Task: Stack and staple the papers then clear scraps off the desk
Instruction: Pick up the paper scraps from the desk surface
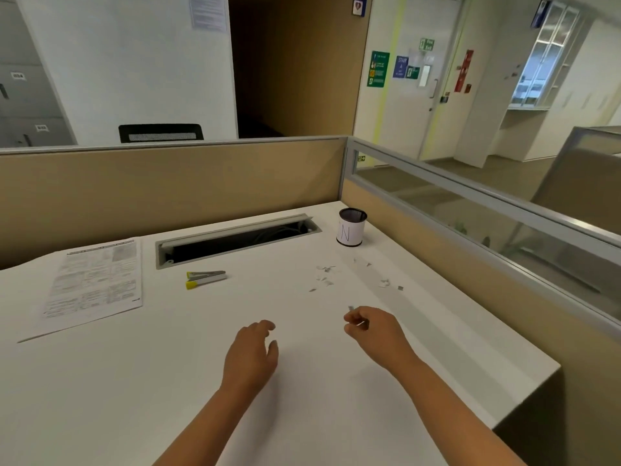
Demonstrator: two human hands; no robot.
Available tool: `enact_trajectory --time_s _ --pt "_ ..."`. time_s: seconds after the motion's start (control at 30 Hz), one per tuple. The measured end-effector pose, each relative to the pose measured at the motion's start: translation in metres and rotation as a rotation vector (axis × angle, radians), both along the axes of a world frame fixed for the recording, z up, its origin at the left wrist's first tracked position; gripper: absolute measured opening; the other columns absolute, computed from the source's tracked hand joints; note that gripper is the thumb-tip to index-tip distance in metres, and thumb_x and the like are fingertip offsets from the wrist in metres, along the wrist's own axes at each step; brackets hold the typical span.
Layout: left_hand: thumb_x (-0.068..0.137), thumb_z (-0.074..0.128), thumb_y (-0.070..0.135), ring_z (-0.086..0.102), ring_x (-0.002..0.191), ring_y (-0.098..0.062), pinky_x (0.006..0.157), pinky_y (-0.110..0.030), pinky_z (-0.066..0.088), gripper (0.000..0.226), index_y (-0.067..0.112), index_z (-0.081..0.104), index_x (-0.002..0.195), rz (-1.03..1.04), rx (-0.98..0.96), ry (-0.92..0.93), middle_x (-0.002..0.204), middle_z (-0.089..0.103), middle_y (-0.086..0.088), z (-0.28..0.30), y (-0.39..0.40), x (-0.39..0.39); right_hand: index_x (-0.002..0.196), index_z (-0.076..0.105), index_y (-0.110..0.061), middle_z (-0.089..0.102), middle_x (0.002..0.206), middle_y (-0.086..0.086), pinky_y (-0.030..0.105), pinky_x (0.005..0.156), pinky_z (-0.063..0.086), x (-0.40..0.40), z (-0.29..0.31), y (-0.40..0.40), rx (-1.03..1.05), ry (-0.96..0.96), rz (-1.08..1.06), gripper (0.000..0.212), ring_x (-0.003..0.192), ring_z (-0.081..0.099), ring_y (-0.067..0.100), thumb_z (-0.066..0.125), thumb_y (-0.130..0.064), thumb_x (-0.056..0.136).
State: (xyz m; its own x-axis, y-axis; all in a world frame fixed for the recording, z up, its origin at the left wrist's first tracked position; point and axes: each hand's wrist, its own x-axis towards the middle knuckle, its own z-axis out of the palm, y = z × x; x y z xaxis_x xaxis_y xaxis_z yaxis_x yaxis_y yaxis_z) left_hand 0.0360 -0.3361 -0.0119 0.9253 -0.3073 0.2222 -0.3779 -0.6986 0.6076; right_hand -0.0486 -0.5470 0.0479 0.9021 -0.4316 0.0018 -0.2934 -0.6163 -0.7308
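Observation:
A stack of printed papers (95, 280) lies flat at the left of the white desk (168, 381). A silver stapler with yellow ends (205, 279) rests beside it, toward the middle. Several small paper scraps (324, 275) are scattered at the right, with more scraps (384, 283) further right. My right hand (371, 329) pinches a small scrap between thumb and fingertips, just below the scattered scraps. My left hand (253, 354) hovers over the desk middle with loosely curled fingers, holding nothing.
A black mesh cup (351, 232) with a white label marked N stands at the back right. An open cable slot (235, 242) runs along the back. Beige partitions (168, 186) wall the back and right; the desk's right corner (551, 368) drops off.

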Motion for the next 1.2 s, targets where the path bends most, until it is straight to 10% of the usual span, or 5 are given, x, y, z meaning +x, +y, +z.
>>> enact_trajectory --time_s 0.57,0.77,0.97,1.1,1.2 --pt "0.088 0.045 0.007 0.028 0.136 -0.026 0.100 -0.037 0.039 0.055 0.008 0.030 0.140 0.244 0.219 0.133 0.149 0.029 -0.009 -0.009 -0.184 0.072 0.123 0.058 -0.011 0.060 0.126 0.005 0.026 0.095 0.043 0.067 -0.045 -0.239 -0.145 0.298 0.028 0.035 0.115 0.056 0.019 0.057 -0.024 0.090" --pt "0.082 0.036 -0.005 0.044 0.114 -0.021 0.080 -0.029 0.044 0.036 0.008 0.052 0.113 0.218 0.447 0.089 0.120 0.052 -0.006 -0.018 -0.202 0.080 0.130 0.052 -0.008 0.053 0.128 0.010 0.027 0.096 0.042 0.104 -0.062 -0.256 -0.202 0.249 0.145 0.046 0.115 0.055 0.023 0.058 -0.030 0.090" --pt "0.080 0.037 -0.010 0.053 0.097 -0.024 0.075 -0.029 0.042 0.032 0.003 0.063 0.092 0.267 0.490 0.043 0.098 0.058 -0.009 -0.022 -0.206 0.075 0.091 0.072 -0.010 0.070 0.096 0.006 0.025 0.076 0.048 0.120 -0.067 -0.248 -0.254 0.148 0.218 0.013 0.089 0.064 0.020 0.061 -0.015 0.085" --pt "0.083 0.048 -0.002 0.061 0.089 -0.020 0.078 -0.025 0.043 0.027 0.006 0.070 0.098 0.541 -0.085 0.143 0.097 0.067 -0.004 -0.014 -0.210 0.073 0.090 0.068 -0.009 0.069 0.090 0.003 0.025 0.072 0.048 0.123 -0.073 -0.248 -0.209 0.095 0.194 0.012 0.083 0.063 0.018 0.057 -0.014 0.088" --pt "0.082 0.052 -0.006 0.057 0.062 -0.020 0.060 -0.026 0.054 0.020 -0.003 0.067 0.096 0.668 -0.871 0.559 0.075 0.061 -0.011 -0.001 -0.213 0.082 0.088 0.066 -0.008 0.063 0.078 0.002 0.021 0.062 0.050 0.129 -0.069 -0.259 0.391 0.090 -0.016 0.006 0.074 0.058 0.018 0.062 -0.012 0.086"
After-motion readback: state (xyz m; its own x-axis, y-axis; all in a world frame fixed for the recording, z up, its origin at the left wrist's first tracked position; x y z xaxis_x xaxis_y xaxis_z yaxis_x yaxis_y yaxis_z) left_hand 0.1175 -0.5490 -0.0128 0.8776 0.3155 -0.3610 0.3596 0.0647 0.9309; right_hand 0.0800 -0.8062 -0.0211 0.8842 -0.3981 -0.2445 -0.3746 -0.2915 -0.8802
